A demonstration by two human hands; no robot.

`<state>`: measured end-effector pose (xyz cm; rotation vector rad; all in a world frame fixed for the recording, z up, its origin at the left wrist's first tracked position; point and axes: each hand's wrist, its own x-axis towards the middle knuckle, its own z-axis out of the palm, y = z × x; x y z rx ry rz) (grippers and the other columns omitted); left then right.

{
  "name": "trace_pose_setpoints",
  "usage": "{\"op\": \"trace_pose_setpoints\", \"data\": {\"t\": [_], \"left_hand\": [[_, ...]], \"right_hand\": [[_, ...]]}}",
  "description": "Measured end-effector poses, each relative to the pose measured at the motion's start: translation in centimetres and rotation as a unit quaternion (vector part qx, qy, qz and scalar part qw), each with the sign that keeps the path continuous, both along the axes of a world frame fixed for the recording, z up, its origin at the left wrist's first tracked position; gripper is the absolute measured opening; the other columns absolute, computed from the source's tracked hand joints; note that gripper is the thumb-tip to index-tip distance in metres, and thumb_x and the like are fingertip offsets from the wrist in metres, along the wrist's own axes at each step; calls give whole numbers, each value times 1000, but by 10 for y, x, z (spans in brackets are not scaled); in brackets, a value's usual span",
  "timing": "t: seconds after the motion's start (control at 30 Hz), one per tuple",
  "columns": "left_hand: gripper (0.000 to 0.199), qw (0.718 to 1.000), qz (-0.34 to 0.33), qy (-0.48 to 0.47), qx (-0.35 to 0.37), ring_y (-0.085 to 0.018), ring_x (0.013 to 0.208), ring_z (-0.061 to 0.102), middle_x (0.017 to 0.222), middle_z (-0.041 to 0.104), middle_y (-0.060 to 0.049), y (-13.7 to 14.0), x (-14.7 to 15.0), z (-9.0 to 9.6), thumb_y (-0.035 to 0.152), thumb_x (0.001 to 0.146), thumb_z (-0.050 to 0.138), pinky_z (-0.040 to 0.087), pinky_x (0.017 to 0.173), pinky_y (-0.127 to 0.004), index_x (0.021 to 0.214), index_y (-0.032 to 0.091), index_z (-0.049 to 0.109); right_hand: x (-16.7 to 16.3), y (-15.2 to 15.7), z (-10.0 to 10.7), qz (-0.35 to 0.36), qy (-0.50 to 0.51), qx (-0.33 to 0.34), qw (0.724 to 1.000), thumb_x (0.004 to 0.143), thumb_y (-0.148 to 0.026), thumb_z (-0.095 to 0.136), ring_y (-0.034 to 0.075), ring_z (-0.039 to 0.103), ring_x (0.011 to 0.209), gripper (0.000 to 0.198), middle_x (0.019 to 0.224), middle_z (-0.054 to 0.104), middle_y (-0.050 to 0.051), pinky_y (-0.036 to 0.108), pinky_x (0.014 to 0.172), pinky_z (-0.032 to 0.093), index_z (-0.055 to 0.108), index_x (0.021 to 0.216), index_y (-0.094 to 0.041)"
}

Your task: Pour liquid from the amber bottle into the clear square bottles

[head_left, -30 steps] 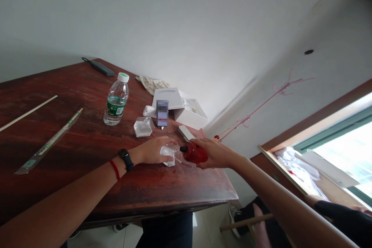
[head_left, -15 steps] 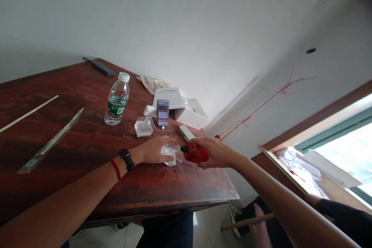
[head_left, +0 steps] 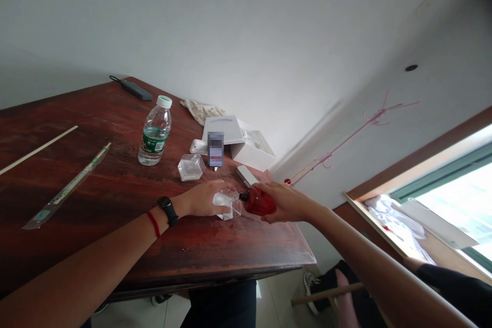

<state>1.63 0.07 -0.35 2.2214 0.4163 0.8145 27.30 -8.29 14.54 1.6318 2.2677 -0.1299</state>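
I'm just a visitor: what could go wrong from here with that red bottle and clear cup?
Any liquid might miss the clear cup, since the right hand holds the red bottle tilted, its dark neck close to the cup. A spill could reach the nearby phone. The cup looks smooth, so it might slip from the left hand.

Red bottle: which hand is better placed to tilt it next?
Likely the right hand: it grips the red bottle, while the left hand holds a clear cup near the bottle's neck.
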Motion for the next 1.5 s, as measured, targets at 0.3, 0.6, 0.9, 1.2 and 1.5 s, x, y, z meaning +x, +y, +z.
{"op": "trace_pose_setpoints", "data": {"t": [0.3, 0.6, 0.9, 1.2, 1.5], "left_hand": [[53, 1000, 3, 1, 4, -34, 128, 70, 138, 74, -12, 1, 1, -1, 30, 87, 84, 52, 113, -47, 137, 22, 66], [54, 1000, 11, -6, 12, -34, 125, 71, 135, 75, -11, 2, 3, -5, 31, 86, 85, 54, 110, -47, 137, 24, 66], [54, 1000, 7, 4, 10, -36, 128, 69, 137, 74, -13, 2, 2, -3, 30, 86, 84, 52, 113, -49, 137, 22, 66], [53, 1000, 7, -5, 10, -35, 127, 70, 136, 74, -11, 2, 2, -3, 30, 87, 84, 53, 112, -47, 136, 24, 66], [53, 1000, 3, -6, 4, -35, 128, 70, 136, 74, -12, 1, 2, -1, 29, 86, 85, 52, 113, -48, 135, 22, 67]], "right_hand": [[-2, -1, 1, 0, 4, 5, 1000, 74, -42, 88, 44, 68, 125, 84, 140, 70, 18, 52, 97, 56, 56, 150, -26], [1, 0, 0, 8, 9, 12, 1000, 72, -43, 90, 43, 69, 124, 86, 139, 72, 17, 50, 98, 56, 57, 151, -28], [-1, 0, 1, 2, 12, 8, 1000, 72, -41, 90, 42, 70, 121, 84, 136, 73, 16, 49, 96, 56, 59, 148, -28], [-4, -1, 4, -1, 8, 2, 1000, 73, -41, 89, 44, 68, 124, 83, 139, 71, 17, 50, 96, 56, 58, 149, -28], [-6, 0, 5, -4, 0, -4, 1000, 74, -43, 88, 44, 68, 124, 81, 137, 71, 17, 52, 98, 55, 59, 147, -26]]}}
